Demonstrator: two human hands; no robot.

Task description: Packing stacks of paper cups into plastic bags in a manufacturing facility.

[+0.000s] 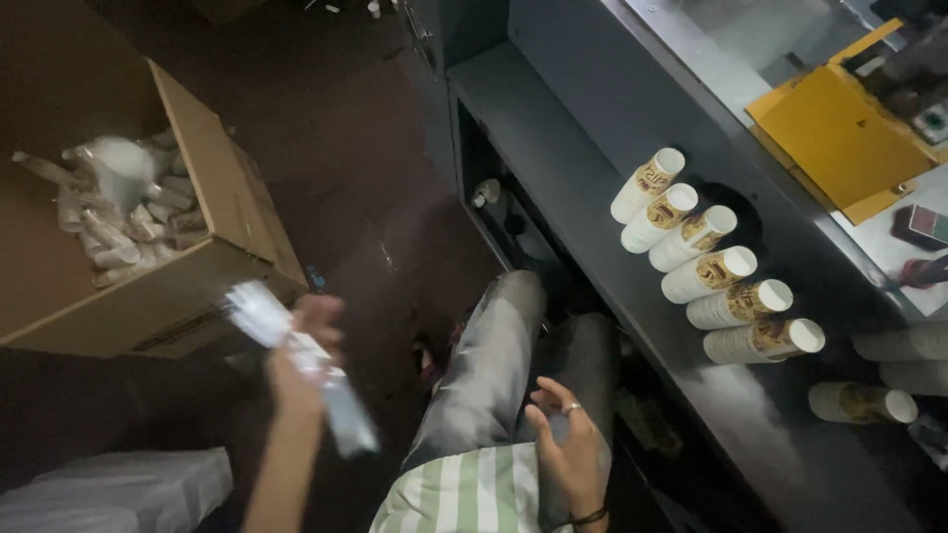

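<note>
The right hand (571,446) rests empty, fingers loosely spread, over grey trousers (494,365). The left hand (304,353) grips a crinkly clear plastic sleeve (306,360) beside a brown cardboard box (212,212); printed paper cups (713,273) line the shelf (632,266).

Six paper cups (711,260) lay in a row on a grey ledge (553,109), near a yellow folder (839,133); a white bundle (118,489) sat on the dark floor (346,148)

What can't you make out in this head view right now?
- Left hand: motion blur smears the plastic-wrapped sleeve it holds; contents unclear.
- Cardboard box: contents blurred, left side cut by the frame edge.
- Cup stacks: far ends hidden in the dark machine openings.
- Right hand: open, wrist cut off below.
</note>
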